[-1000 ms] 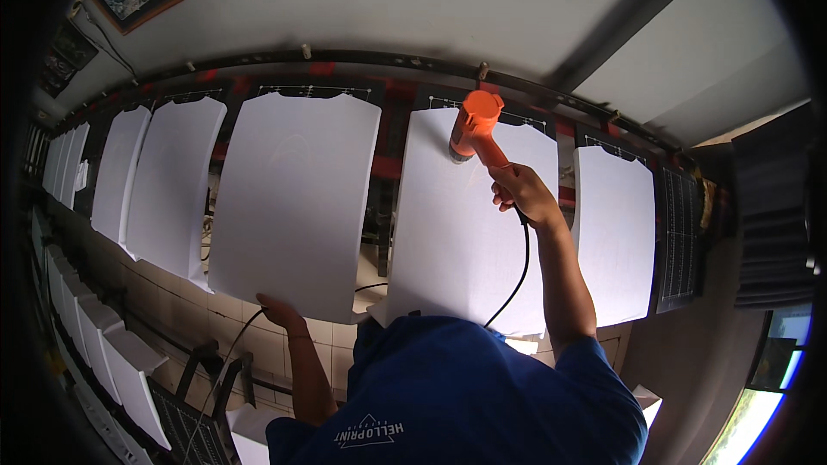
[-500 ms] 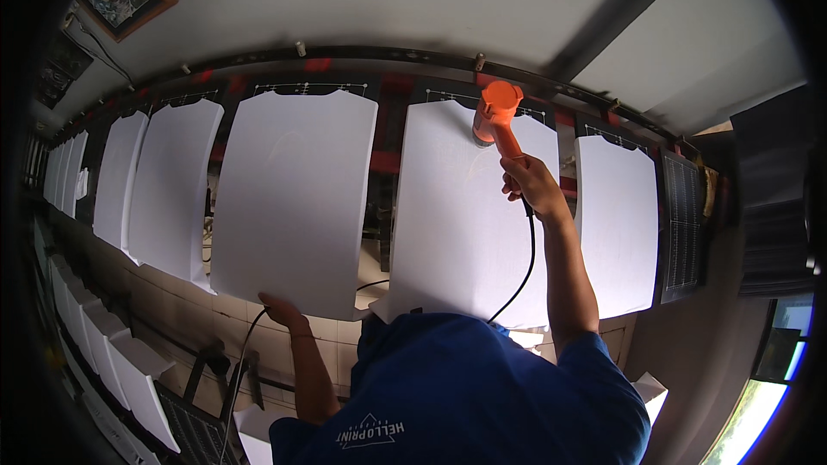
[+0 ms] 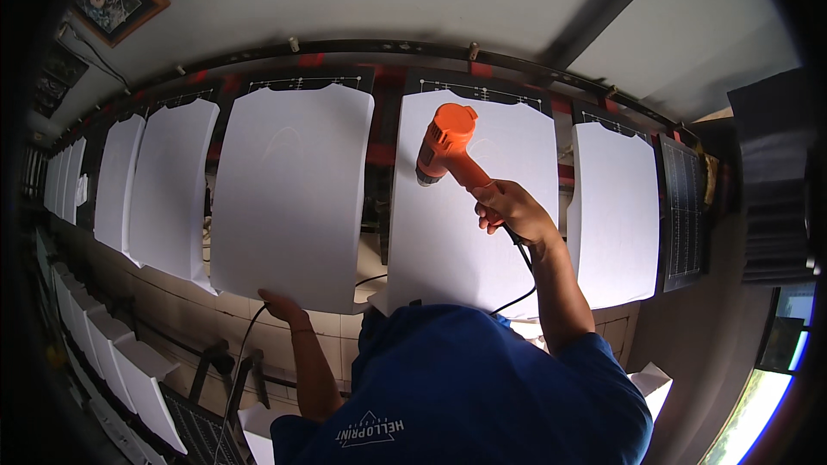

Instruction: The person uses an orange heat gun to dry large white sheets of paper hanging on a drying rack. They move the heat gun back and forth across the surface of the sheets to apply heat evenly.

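Gripping the heat gun [image 3: 448,142] by its handle, the right hand [image 3: 515,210] has its fingers curled round the orange casing. The gun is over the upper left part of a white sheet [image 3: 465,250], its dark nozzle [image 3: 425,177] pointing down at the cloth; how wide the gap is cannot be told. A black cord [image 3: 519,297] drops from the handle and curves toward the blue shirt [image 3: 491,379].

The left hand [image 3: 284,308] is closed round a thin cable [image 3: 245,346], at the lower edge of the next sheet [image 3: 289,198]; whether it touches that sheet cannot be told. The cable runs down to the lower left.

Dark boards bear the sheets, one to each where their top edges show, with white ruled lines on the margins. At the right end stands a bare board [image 3: 682,215]. Behind the row runs a dark rail [image 3: 388,48] with short pegs.

Up on the left, a wooden frame [image 3: 153,10] holds a dark picture [image 3: 105,2]. A second row of sheets [image 3: 133,375] lies at lower left, beyond the tiled floor [image 3: 327,340].
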A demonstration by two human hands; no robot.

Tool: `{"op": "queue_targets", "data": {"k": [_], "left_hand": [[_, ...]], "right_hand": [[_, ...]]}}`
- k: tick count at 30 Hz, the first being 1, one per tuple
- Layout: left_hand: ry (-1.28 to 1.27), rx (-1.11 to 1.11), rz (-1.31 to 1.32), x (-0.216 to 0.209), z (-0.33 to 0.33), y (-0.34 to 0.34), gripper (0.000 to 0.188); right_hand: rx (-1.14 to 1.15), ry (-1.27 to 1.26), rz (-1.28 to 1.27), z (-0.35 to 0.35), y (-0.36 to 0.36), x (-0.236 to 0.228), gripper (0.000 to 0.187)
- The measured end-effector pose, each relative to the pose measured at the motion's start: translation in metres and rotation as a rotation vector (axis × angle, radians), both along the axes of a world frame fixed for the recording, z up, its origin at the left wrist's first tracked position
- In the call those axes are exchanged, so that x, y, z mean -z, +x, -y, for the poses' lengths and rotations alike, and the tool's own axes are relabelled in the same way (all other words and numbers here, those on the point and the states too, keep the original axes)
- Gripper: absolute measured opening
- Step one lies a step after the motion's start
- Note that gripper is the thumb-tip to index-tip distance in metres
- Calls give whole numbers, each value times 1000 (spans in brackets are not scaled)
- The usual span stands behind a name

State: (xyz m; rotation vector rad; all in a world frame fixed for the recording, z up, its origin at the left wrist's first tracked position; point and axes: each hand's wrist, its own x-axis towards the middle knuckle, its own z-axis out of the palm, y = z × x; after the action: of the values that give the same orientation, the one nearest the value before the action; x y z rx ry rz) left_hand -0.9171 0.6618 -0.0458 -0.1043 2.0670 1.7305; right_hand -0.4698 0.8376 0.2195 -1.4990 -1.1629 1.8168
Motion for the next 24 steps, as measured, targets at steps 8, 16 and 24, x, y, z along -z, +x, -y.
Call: {"op": "queue_targets", "data": {"k": [8, 16, 24], "left_hand": [[-85, -18, -49, 3, 0, -4, 73], [-52, -22, -8, 0, -2, -1, 71], [-57, -2, -33, -3, -3, 1, 74]], "right_hand": [[-42, 4, 135, 11, 7, -9, 27], [125, 134, 177, -1, 45, 3, 28], [258, 150, 147, -28, 51, 14, 30]]}}
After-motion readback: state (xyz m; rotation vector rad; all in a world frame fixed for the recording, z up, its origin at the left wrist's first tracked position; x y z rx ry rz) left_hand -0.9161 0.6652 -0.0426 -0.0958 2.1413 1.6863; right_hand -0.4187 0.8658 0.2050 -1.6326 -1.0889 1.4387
